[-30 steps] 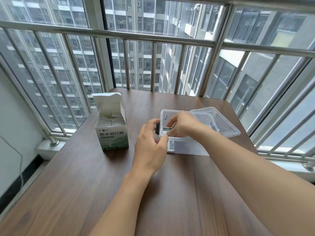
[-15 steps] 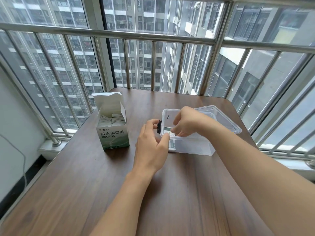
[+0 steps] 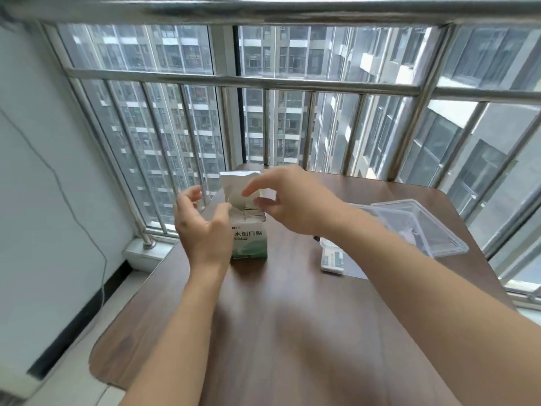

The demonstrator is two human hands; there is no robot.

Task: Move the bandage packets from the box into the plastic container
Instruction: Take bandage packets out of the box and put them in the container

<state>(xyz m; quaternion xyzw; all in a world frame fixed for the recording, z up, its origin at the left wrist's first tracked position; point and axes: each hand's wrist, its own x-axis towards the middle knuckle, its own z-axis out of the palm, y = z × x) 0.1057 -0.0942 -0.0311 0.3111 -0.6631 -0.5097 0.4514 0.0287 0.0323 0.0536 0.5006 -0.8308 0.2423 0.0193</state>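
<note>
Worktop of dark brown wood grain fills the lower middle of our view, set in a balcony corner with a white wall on the left and a steel window railing ahead, tower blocks beyond the glass.

Our left hand hovers at the left side of the small white and green cardboard box, palm turned towards it, fingers spread and loosely curved, holding nothing. Whether its thumb touches the carton we cannot tell. Our right hand reaches across from the right and hangs over the box mouth, thumb and forefinger apart in a wide pinch, also empty.

The box stands upright near the worktop's far left part, printed face towards us, its white lid flap raised at the back. Inside it the thin bandage packets stand on edge in a tight row, their edges pointing up.

The clear plastic container sits well apart to the right, partly behind our right forearm, with a few packets showing through its near wall. Its transparent lid lies just beside it, further right.
</note>
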